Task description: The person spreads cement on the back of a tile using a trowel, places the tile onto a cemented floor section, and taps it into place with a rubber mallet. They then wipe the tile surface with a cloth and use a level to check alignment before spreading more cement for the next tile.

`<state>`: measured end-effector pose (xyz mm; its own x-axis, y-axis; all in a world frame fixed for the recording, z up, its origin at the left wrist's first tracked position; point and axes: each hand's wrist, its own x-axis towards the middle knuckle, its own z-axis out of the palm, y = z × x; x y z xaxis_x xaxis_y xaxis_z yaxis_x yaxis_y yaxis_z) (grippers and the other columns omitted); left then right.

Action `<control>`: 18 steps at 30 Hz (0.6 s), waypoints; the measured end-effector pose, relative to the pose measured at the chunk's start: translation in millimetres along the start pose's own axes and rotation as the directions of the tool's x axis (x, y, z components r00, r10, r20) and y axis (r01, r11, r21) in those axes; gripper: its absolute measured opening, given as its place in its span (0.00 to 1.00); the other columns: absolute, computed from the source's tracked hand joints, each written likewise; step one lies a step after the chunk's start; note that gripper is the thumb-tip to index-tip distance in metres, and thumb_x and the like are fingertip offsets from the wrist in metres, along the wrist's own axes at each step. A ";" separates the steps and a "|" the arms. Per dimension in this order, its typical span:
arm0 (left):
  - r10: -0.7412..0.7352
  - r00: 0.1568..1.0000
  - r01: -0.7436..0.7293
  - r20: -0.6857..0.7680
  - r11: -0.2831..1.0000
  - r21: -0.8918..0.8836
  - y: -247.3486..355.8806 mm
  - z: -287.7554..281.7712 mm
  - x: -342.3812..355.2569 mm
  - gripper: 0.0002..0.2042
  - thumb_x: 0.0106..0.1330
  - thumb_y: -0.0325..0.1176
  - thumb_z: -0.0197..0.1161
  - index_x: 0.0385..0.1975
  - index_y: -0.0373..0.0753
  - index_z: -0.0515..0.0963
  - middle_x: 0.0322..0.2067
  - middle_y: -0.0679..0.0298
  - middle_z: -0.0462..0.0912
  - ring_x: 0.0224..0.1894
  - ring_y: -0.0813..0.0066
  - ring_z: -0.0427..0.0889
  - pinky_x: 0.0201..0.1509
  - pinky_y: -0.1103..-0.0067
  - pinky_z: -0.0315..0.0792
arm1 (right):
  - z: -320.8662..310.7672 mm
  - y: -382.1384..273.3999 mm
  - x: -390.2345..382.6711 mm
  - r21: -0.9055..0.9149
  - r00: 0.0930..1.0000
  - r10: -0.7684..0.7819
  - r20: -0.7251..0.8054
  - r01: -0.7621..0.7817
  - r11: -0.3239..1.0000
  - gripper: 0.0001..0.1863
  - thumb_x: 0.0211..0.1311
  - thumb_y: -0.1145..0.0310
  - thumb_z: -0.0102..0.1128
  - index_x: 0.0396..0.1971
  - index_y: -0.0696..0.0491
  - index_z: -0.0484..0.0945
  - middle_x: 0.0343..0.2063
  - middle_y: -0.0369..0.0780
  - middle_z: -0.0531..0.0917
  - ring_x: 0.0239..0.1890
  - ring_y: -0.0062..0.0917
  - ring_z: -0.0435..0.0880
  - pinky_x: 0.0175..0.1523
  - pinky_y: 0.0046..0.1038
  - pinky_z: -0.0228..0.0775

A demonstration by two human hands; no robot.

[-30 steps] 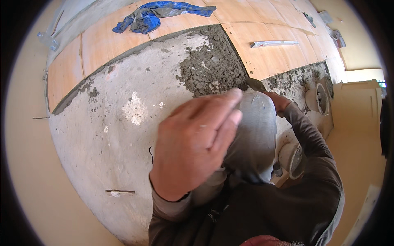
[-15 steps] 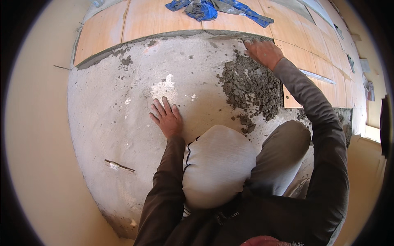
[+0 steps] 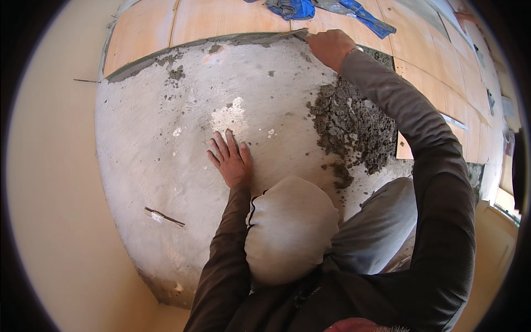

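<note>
My left hand [image 3: 231,160] lies flat on the bare concrete floor [image 3: 166,138], its fingers spread and nothing under them but the floor. Stretched far forward, my right hand [image 3: 331,48] is closed round a trowel [image 3: 289,35]; its handle is hidden in the fist. The narrow blade points left along the front edge of the laid wood-coloured tiles [image 3: 221,21]. A strip of grey mortar [image 3: 243,39] runs along that edge, beside the blade. Just right of and nearer than this hand is a heap of crumbly dark mortar [image 3: 354,122].
Blue and grey cloths [image 3: 359,16] lie on the tiles at the back. A pale strip [image 3: 453,120] rests on the tiles at right. A short dark stick [image 3: 165,216] is on the floor at left. A beige wall [image 3: 55,166] bounds the left side. My bent knees are close in front.
My right hand has moved forward and left with the trowel along the tile edge. My left hand stays pressed on the floor. The view has shifted slightly.
</note>
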<state>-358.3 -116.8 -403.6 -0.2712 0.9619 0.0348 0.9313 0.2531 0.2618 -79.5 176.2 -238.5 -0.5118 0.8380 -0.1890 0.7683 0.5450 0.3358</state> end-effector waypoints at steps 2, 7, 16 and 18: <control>-0.003 1.000 0.003 0.023 1.000 -0.011 3.7 2.8 -4.6 0.30 0.78 0.50 0.44 0.78 0.47 0.59 0.80 0.50 0.51 0.82 0.46 0.43 0.82 0.48 0.32 | 7.8 36.5 -37.9 -0.084 0.994 0.048 0.102 -0.039 0.996 0.11 0.68 0.70 0.60 0.48 0.51 0.83 0.42 0.41 0.90 0.45 0.36 0.91 0.47 0.37 0.84; 0.007 1.000 -0.007 -0.004 1.000 -0.013 3.8 3.9 0.1 0.30 0.79 0.50 0.44 0.78 0.46 0.59 0.80 0.50 0.50 0.82 0.47 0.42 0.81 0.48 0.32 | 45.4 131.3 -123.7 -0.251 0.944 0.229 0.239 -0.168 0.953 0.12 0.72 0.61 0.59 0.47 0.50 0.82 0.38 0.39 0.91 0.40 0.34 0.92 0.44 0.37 0.84; -0.011 1.000 0.011 -0.020 1.000 0.006 3.3 6.4 -0.8 0.30 0.80 0.50 0.42 0.79 0.48 0.58 0.81 0.52 0.48 0.82 0.48 0.43 0.82 0.49 0.32 | 64.6 160.7 -195.0 -0.267 0.963 0.252 0.094 -0.219 0.938 0.17 0.75 0.51 0.54 0.49 0.49 0.78 0.31 0.42 0.89 0.32 0.36 0.91 0.38 0.40 0.83; -0.007 1.000 0.007 -0.017 1.000 0.017 3.2 7.3 -2.2 0.30 0.80 0.50 0.42 0.79 0.48 0.58 0.81 0.53 0.48 0.82 0.49 0.43 0.82 0.49 0.32 | 65.9 154.5 -176.9 -0.251 0.974 0.213 0.081 -0.187 0.950 0.16 0.75 0.51 0.54 0.47 0.48 0.80 0.31 0.41 0.89 0.34 0.36 0.91 0.39 0.39 0.83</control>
<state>-353.0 -117.3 -409.8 -0.2814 0.9583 0.0494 0.9334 0.2615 0.2457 155.0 113.9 -214.0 -0.3034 0.9344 -0.1867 0.7292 0.3538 0.5857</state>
